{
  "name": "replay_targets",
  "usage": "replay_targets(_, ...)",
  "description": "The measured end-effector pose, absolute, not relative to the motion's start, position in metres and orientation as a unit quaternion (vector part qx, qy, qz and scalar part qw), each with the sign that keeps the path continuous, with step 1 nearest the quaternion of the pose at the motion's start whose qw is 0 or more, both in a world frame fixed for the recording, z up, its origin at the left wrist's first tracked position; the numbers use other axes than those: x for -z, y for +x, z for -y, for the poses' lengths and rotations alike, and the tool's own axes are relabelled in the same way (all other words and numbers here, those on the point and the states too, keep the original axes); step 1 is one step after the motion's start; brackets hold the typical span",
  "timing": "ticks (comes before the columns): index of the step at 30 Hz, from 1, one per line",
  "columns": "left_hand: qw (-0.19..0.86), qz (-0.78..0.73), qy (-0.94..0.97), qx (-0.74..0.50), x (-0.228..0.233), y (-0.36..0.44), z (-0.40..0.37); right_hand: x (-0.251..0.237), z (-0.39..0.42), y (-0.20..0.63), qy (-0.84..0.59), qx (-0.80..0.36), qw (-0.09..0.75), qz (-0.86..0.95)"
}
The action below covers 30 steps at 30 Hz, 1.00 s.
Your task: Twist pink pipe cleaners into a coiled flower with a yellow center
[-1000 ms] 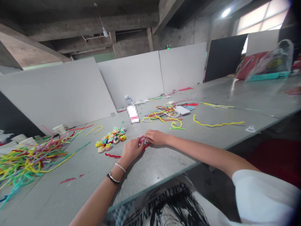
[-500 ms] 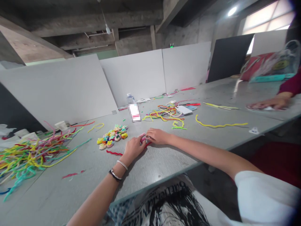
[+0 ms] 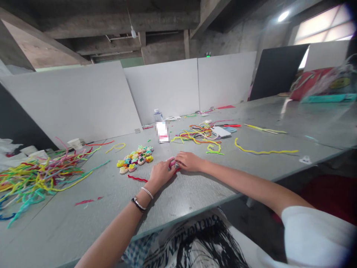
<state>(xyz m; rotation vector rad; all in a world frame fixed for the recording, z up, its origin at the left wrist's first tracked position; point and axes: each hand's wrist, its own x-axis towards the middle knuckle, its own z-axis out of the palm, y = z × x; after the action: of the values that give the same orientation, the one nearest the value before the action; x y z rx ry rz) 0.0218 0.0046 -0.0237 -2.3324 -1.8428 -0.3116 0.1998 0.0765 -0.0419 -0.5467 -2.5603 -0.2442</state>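
Observation:
My left hand (image 3: 161, 172), with bracelets at its wrist, has its fingers closed around a small pink pipe cleaner piece (image 3: 172, 162). Against the same piece, my right hand (image 3: 189, 161) has its fingers bent and pressed together. The fingers hide most of the piece, so its shape is unclear. A red pipe cleaner (image 3: 137, 178) lies on the table by my left wrist, and some red shows beneath my fingers too. To the left of my hands sits a cluster of small colourful pipe cleaner flowers (image 3: 135, 160).
A heap of loose pipe cleaners (image 3: 50, 171) spreads over the table's left side. Beyond my hands are a bottle (image 3: 157, 114), a tangle of pipe cleaners (image 3: 202, 134) and a white card (image 3: 221, 131). Yellow-handled scissors (image 3: 263, 128) and a yellow pipe cleaner (image 3: 266, 152) lie to the right.
The view has shifted slightly, moving most of the scene to the right. Another person's hand and sleeve at the far right have left the view. My hands keep their hold on the pink piece.

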Motion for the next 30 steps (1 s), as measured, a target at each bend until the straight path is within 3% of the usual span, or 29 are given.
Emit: replay_targets(30, 0.079, 0.601, -0.788, 0.109, 0.0251, 0.0206, -0.0044, 0.0422, -0.0797, 0.2048, -0.183, 0.104, 0.246, 0.946)
